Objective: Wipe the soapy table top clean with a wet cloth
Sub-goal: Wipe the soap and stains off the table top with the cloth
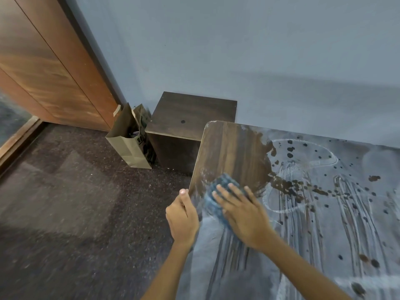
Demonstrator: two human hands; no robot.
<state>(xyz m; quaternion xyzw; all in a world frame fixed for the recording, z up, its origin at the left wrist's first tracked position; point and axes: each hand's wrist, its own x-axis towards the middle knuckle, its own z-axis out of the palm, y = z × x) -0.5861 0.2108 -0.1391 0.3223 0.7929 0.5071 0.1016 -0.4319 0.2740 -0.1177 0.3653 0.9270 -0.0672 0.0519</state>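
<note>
dark wood-grain table top (pixel 233 148) under streaky soap film (pixel 324 213)

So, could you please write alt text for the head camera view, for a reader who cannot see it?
A person's right hand presses a blue cloth flat on a soapy wooden table top, whose far left corner is already wiped, while the left hand grips the table's left edge. A paper bag stands on the floor beyond.

Cloth (pixel 223 198) on the table top (pixel 303 191) near its left edge, under the right hand (pixel 242 215); left hand (pixel 183 217) just left of it, gripping that edge. Beyond the table's far left corner, a low cabinet (pixel 190 118) against the wall (pixel 238 50). Paper bag (pixel 127 144) on the floor (pixel 75 202) left of the cabinet, beside the door (pixel 49 61).
</note>
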